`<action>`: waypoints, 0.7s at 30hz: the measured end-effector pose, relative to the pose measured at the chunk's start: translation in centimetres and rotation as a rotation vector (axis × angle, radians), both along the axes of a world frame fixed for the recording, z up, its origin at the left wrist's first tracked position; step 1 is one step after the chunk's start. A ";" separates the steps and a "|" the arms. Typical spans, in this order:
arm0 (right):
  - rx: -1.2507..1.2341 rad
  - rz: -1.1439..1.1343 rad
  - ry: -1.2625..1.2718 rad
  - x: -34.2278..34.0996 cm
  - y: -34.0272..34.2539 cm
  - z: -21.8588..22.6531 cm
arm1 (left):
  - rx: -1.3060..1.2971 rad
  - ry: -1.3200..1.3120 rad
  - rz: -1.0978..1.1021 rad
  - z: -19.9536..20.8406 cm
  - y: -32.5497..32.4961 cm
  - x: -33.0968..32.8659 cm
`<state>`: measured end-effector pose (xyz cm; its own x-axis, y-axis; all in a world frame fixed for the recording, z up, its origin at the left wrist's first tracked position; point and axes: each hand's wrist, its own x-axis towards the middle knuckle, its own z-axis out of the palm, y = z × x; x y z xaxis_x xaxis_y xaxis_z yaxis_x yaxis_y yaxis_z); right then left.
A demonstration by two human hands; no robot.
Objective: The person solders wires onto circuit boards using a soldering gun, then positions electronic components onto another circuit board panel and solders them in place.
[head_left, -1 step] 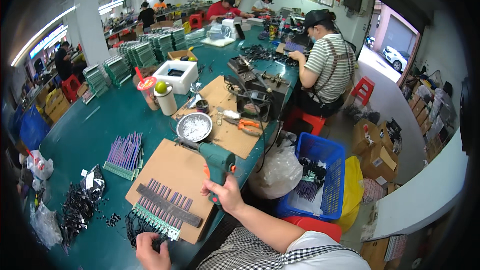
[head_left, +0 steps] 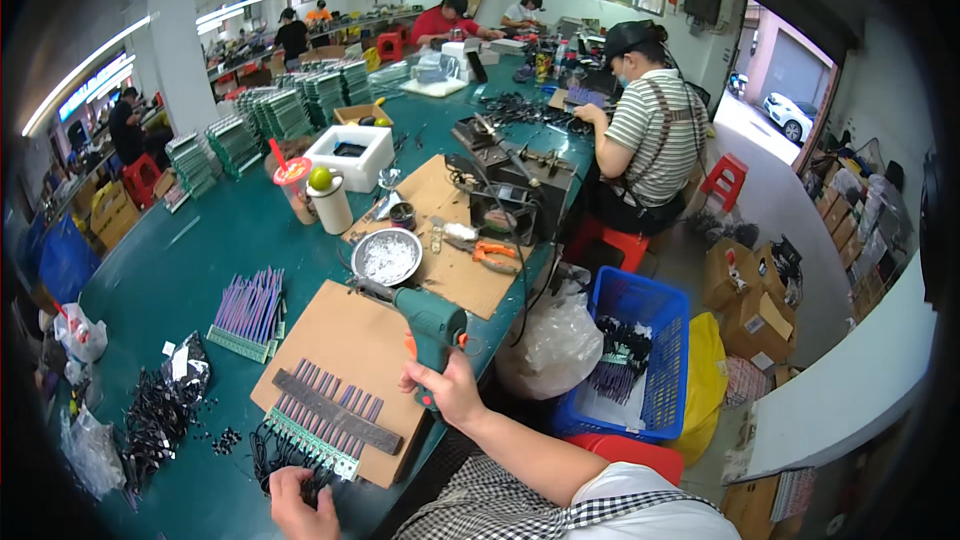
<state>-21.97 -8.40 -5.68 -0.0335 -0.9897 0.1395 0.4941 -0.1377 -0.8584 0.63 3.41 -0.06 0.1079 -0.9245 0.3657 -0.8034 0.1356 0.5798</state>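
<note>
My right hand (head_left: 452, 392) grips a green glue gun (head_left: 436, 325) by its handle, with its nozzle toward the metal bowl (head_left: 387, 256) of white bits. Near the table's front edge my left hand (head_left: 300, 508) is closed on a bunch of thin black cables (head_left: 270, 452); its fingertips are partly hidden among them. These cables lead to a strip of green circuit boards (head_left: 308, 440) on a cardboard sheet (head_left: 335, 325). Purple leads run up from the strip, and a dark flat bar (head_left: 338, 410) lies across them.
To the left lie another purple-wired board strip (head_left: 245, 315) and a black cable heap (head_left: 155, 425). Beyond the bowl are orange-handled pliers (head_left: 495, 255), a lidded cup (head_left: 330, 202) and a white foam box (head_left: 350, 155). A blue basket (head_left: 675, 365) stands at right, near a seated co-worker (head_left: 650, 130).
</note>
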 end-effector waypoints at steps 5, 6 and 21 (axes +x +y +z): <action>-0.051 -0.069 0.081 -0.1 0.2 -0.6 | -0.011 -0.066 0.080 -1.1 2.6 0.6; -0.049 -0.072 0.082 -0.1 0.4 -0.4 | -0.009 -0.065 0.076 -1.0 2.9 0.5; 0.009 -0.215 0.153 1.1 0.7 -0.4 | -0.046 0.025 0.195 -1.9 7.6 3.8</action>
<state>-20.92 -7.71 -6.08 -0.2220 -0.9634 0.1503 0.3187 -0.2174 -0.9226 4.47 10.98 -1.92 0.2928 -0.8677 0.4017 -0.8026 0.0052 0.5965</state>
